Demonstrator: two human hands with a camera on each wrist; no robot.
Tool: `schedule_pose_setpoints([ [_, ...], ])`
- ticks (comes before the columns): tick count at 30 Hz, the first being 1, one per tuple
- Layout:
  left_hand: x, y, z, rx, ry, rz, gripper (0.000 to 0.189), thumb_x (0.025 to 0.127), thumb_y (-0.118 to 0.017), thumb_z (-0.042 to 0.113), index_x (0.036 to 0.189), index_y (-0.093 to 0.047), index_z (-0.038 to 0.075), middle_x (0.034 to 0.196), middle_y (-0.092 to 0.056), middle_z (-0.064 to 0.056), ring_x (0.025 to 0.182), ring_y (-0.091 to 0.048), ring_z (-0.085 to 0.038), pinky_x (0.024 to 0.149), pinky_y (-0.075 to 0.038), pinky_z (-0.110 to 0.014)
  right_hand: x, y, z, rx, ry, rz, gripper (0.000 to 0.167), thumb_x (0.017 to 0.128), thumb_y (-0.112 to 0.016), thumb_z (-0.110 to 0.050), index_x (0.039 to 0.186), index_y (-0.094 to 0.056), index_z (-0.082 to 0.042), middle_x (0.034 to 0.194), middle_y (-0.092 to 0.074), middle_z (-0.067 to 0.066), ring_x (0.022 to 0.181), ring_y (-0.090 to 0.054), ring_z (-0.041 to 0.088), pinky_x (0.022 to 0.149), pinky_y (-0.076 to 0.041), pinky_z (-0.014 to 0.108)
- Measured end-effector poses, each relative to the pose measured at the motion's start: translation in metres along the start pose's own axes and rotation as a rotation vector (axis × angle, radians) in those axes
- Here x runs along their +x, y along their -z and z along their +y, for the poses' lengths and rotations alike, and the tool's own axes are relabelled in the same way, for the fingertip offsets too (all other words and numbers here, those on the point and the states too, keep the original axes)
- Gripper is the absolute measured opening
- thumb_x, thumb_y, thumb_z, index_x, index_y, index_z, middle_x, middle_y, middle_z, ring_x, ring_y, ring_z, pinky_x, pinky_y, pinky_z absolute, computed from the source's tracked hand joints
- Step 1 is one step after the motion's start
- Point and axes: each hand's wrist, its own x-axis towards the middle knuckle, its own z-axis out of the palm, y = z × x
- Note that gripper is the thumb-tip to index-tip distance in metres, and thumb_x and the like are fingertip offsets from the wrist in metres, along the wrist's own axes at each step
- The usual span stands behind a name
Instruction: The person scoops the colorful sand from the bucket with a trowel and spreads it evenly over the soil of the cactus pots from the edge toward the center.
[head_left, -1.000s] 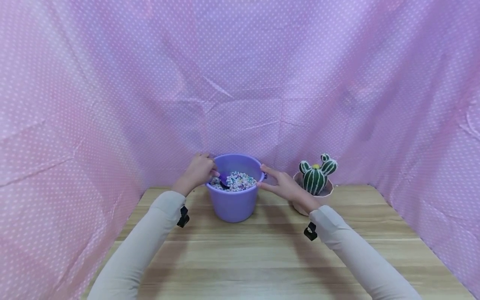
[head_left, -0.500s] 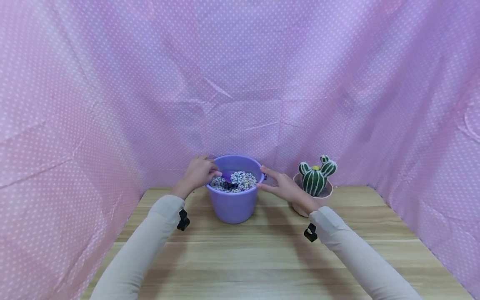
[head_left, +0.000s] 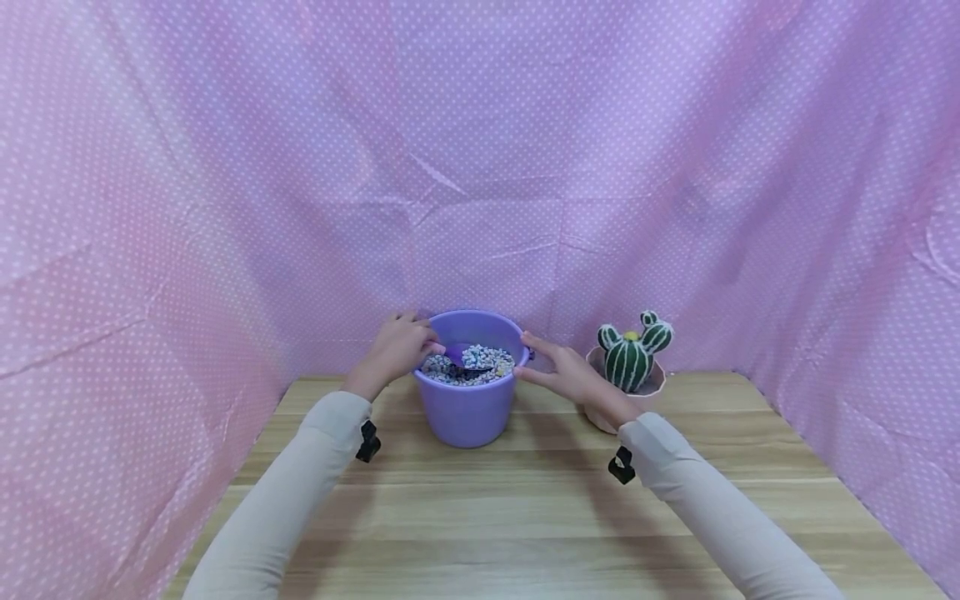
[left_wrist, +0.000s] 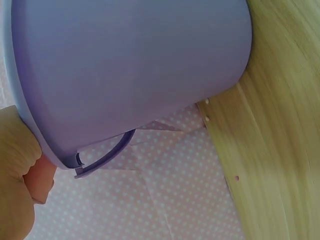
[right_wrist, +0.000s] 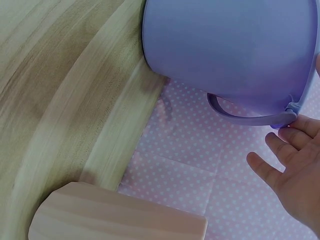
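A purple bucket (head_left: 467,417) stands upright on the wooden table, part filled with small pale and coloured beads (head_left: 495,361). At its left rim my left hand (head_left: 396,346) grips a small purple scoop (head_left: 454,354), which reaches down into the beads. The left wrist view has that hand (left_wrist: 15,175) beside the rim, and the scoop is hidden there. My right hand (head_left: 566,371) rests on the right rim with fingers spread. In the right wrist view, fingertips of this hand (right_wrist: 300,170) touch the bucket (right_wrist: 230,50) by the root of its handle (right_wrist: 245,120).
A knitted cactus (head_left: 630,362) in a pale pink pot (head_left: 645,398) stands right of the bucket, just behind the right wrist. Pink dotted cloth (head_left: 480,167) hangs around the back and sides. A few loose beads (left_wrist: 207,118) lie near the table's back edge.
The scoop in my left hand has shifted right within the bucket and tilted flatter, lifting beads. The right hand has stayed at the rim.
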Motion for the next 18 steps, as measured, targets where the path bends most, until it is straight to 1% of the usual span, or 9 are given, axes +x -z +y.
schedule_pose_setpoints([
  [6,-0.0018,0.0004,0.0035,0.032,0.011,-0.013,0.029,0.099,-0.065,0.039,0.1,-0.079,0.014,0.111,-0.076,-0.006,0.118,-0.06,-0.033,0.107,-0.039,-0.053,-0.0025,-0.0004,0.0004,0.002,0.008,-0.003,0.074,0.095,-0.07,-0.044,0.156,-0.042,-0.011,0.162,-0.037,0.014,0.147,-0.039,0.038,0.12,-0.031,0.056],
  [13,-0.0054,0.0008,0.0069,0.014,0.031,-0.005,0.029,0.099,-0.064,0.039,0.099,-0.079,0.014,0.107,-0.076,-0.006,0.113,-0.063,-0.03,0.107,-0.041,-0.052,-0.005,0.0015,0.0002,0.011,0.012,-0.01,0.075,0.095,-0.069,-0.046,0.156,-0.041,-0.012,0.163,-0.036,0.013,0.148,-0.038,0.038,0.12,-0.029,0.056],
  [15,-0.0061,0.0009,0.0078,0.008,0.035,-0.001,0.03,0.099,-0.064,0.039,0.099,-0.079,0.014,0.109,-0.076,-0.006,0.115,-0.063,-0.03,0.107,-0.041,-0.052,-0.0061,0.0024,0.0001,0.015,0.011,-0.013,0.076,0.095,-0.069,-0.047,0.156,-0.041,-0.012,0.163,-0.036,0.013,0.148,-0.037,0.038,0.12,-0.029,0.056],
  [18,-0.0067,0.0002,0.0083,-0.001,0.03,0.013,0.029,0.099,-0.064,0.039,0.1,-0.079,0.014,0.112,-0.077,-0.006,0.122,-0.062,-0.031,0.107,-0.041,-0.053,-0.0075,0.0029,0.0009,0.013,0.011,-0.014,0.076,0.095,-0.068,-0.048,0.157,-0.04,-0.013,0.163,-0.036,0.012,0.149,-0.036,0.037,0.12,-0.029,0.056],
])
